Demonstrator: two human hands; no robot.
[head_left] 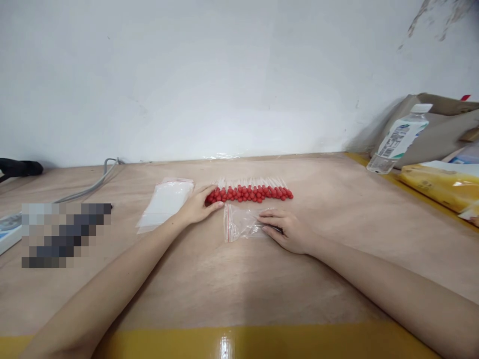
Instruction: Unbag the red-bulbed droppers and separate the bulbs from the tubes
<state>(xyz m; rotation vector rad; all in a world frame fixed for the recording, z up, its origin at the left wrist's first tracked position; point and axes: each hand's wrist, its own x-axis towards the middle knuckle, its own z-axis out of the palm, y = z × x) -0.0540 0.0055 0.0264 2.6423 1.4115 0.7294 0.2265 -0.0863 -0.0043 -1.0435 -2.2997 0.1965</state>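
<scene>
A long row of red-tipped white sticks (pixel 258 192) lies on the table, red ends facing me. At the row's left end, my left hand (pixel 198 203) curves around the outermost red tips, thumb in front and fingers behind, spread apart; what its fingers touch on the far side is hidden. Just in front of the row lies a clear zip bag (pixel 239 224), flat, its red-lined edge to the left. My right hand (pixel 286 229) rests on the right part of that bag with fingers stretched out and apart. Left of my left hand is a stack of clear zip bags (pixel 164 202).
A plastic bottle (pixel 398 139) leans against a cardboard box (pixel 437 124) at the right, beside yellow packages (pixel 441 187). Grey cable (pixel 90 187) runs along the left. A pixelated patch (pixel 65 237) covers something there. Yellow tape (pixel 239 341) lines the table's front edge.
</scene>
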